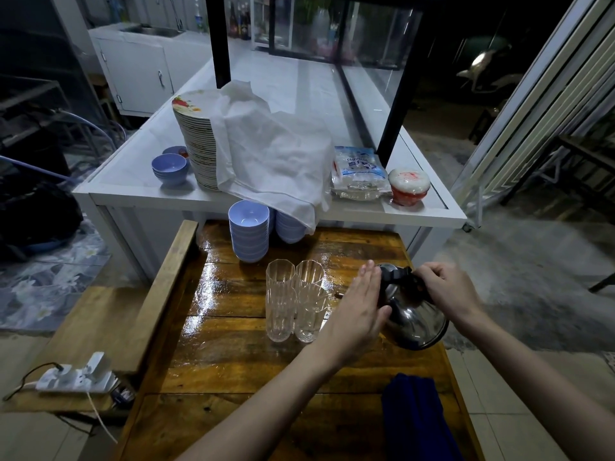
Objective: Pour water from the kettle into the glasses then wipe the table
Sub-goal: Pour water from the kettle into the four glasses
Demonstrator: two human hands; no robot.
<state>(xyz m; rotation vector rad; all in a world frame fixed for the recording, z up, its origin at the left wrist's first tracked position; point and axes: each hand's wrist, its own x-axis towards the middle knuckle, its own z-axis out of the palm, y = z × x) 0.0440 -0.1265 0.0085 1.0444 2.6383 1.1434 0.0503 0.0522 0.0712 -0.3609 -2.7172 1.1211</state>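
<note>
A shiny steel kettle (416,319) with a black handle is tilted toward several clear ribbed glasses (294,302) grouped on the wet wooden table (233,354). My right hand (447,287) is closed around the kettle's black handle at the top. My left hand (357,314) lies flat with fingers together against the kettle's left side, between the kettle and the glasses. The spout is hidden behind my left hand. A dark blue cloth (416,417) lies on the table's near right corner.
Two stacks of blue bowls (249,231) stand at the table's far edge. Behind is a white counter (133,181) with a plate stack under a white cloth (273,154), packets and more bowls. A power strip (76,377) lies on the bench at left.
</note>
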